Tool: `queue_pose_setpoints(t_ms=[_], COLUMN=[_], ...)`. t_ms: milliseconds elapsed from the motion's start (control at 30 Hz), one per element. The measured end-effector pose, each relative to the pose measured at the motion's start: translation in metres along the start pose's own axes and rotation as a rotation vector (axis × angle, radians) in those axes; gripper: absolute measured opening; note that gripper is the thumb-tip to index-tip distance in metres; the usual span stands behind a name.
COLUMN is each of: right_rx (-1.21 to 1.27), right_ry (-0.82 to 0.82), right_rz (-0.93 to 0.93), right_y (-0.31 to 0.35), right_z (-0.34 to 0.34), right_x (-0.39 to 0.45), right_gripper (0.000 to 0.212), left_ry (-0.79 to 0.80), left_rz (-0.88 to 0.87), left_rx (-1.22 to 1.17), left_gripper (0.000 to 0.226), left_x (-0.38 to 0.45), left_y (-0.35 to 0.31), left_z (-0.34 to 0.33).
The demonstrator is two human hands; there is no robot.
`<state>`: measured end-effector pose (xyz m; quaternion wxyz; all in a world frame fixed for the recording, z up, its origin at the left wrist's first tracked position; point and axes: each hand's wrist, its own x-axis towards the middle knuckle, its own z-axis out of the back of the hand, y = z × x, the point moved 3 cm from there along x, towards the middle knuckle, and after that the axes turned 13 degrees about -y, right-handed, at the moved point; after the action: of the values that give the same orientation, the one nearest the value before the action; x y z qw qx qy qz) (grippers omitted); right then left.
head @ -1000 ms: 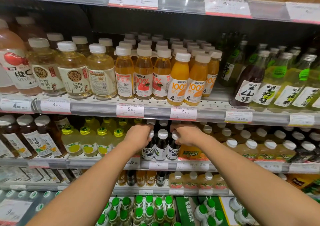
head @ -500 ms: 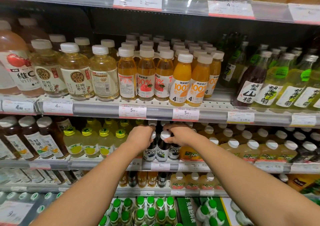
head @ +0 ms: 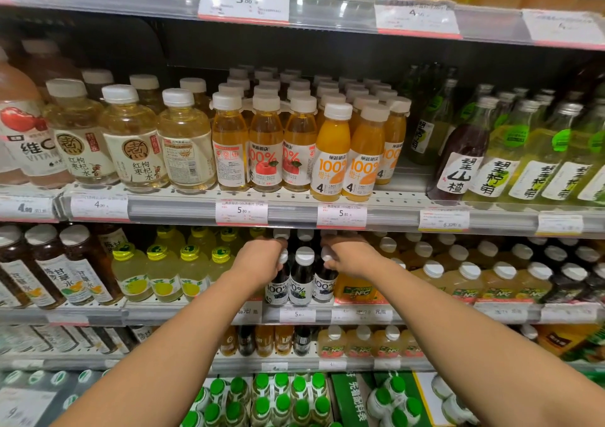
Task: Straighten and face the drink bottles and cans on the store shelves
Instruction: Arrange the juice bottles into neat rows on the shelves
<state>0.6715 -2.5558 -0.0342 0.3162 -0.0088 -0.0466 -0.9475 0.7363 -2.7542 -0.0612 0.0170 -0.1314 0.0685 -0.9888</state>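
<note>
Three dark blueberry juice bottles with white caps stand at the front of the second shelf from the middle. My left hand [head: 262,259] grips the neck of the left dark bottle [head: 277,287]. My right hand [head: 348,256] grips the cap end of the right dark bottle [head: 324,287]. The middle dark bottle [head: 302,279] stands free between my hands, its "100%" label facing out. Above, orange juice bottles [head: 330,158] and apple juice bottles [head: 265,155] fill the upper shelf; one apple bottle [head: 229,155] shows its back label.
Pale yellow lemon drinks [head: 163,273] stand left of my hands, NFC juice bottles [head: 465,282] to the right. The shelf rail [head: 180,210] with price tags hangs just above my hands. Green-capped bottles [head: 281,397] sit on the lowest shelf. Glass bottles [head: 497,161] fill the upper right.
Both hands stay on the outer dark bottles. My right hand has shifted slightly on its bottle's cap, and the camera has moved a little closer to the shelf.
</note>
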Motion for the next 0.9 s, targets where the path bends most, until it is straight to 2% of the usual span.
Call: queue_pose_setpoints(t_ms=[67, 167, 267, 467, 633, 733, 900], right_rx=[-0.013, -0.019, -0.027, -0.011, 0.042, 0.094, 0.098], right_ry=[0.024, 0.017, 0.021, 0.006, -0.097, -0.124, -0.163], right_rz=[0.041, 0.058, 0.057, 0.018, -0.044, -0.058, -0.046], right_y=[0.0, 0.001, 0.001, -0.001, -0.003, -0.003, -0.005], right_z=[0.001, 0.002, -0.001, -0.002, -0.01, -0.014, 0.001], right_x=[0.002, 0.004, 0.005, -0.002, -0.016, -0.029, -0.047], right_gripper=[0.02, 0.028, 0.02, 0.04, 0.051, 0.065, 0.065], left_ry=[0.002, 0.007, 0.01, 0.01, -0.021, -0.053, -0.115], left_rz=[0.012, 0.022, 0.024, 0.033, 0.065, 0.054, 0.053], left_rx=[-0.001, -0.009, -0.005, -0.003, 0.016, 0.049, 0.12], left_gripper=[0.043, 0.046, 0.048, 0.047, 0.049, 0.047, 0.061], left_x=[-0.001, 0.0, -0.001, -0.004, -0.01, -0.019, -0.038], left_y=[0.002, 0.003, 0.002, -0.001, -0.006, -0.015, -0.028], left_z=[0.0, 0.0, 0.001, 0.003, 0.006, 0.008, 0.014])
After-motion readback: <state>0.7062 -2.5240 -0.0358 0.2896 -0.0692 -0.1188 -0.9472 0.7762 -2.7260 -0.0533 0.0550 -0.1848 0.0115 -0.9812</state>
